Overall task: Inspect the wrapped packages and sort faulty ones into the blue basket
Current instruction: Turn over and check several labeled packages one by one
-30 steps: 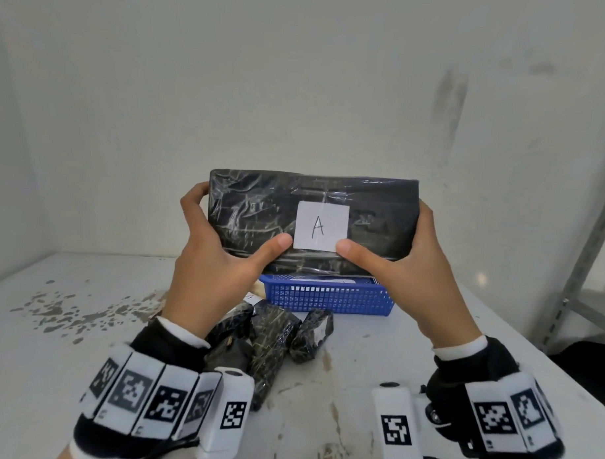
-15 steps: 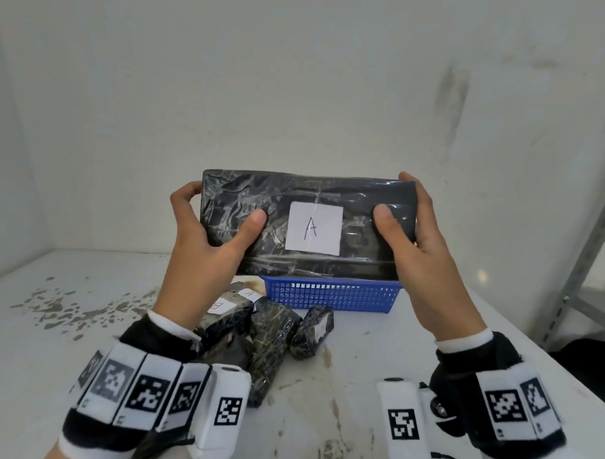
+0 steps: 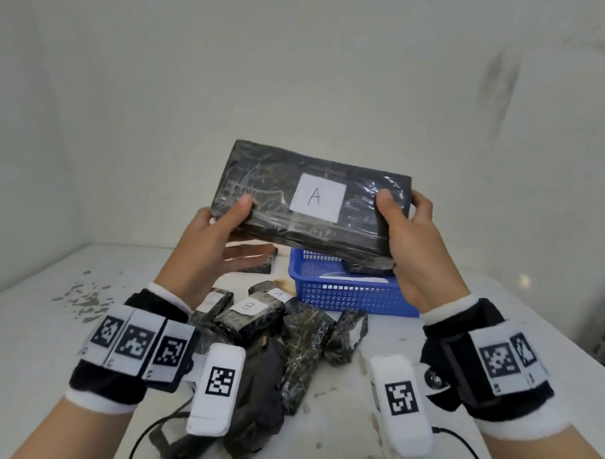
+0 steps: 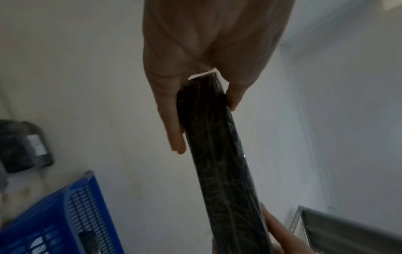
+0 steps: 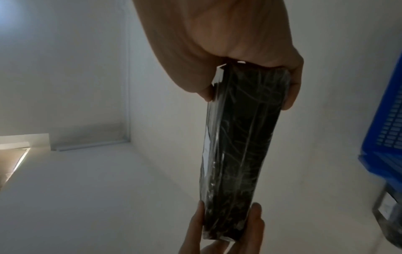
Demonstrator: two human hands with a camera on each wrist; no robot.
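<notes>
A long black package (image 3: 271, 197), wrapped in clear film and bearing a white label "A", hangs tilted in the air above the blue basket (image 3: 353, 296). My left hand (image 3: 236, 223) pinches its left end, thumb on the top face and fingers stretched beneath. At the right end my right hand (image 3: 403, 212) grips it, thumb in front and fingers behind. The left wrist view shows the package (image 4: 219, 154) edge-on between thumb and fingers. In the right wrist view the same package (image 5: 241, 146) runs from my right hand down to the left fingers (image 5: 256, 221).
A dark package (image 3: 365, 267) lies inside the basket. Several wrapped packages (image 3: 301, 335) are piled on the white table in front of it, one labelled "B" (image 3: 248, 306). Another package (image 3: 258, 267) lies left of the basket. A metal shelf frame (image 4: 295, 221) stands at right.
The package has come down and tipped its labelled face upward, now over the basket. My left fingers have shifted from behind it to underneath. My right thumb has moved toward the right end.
</notes>
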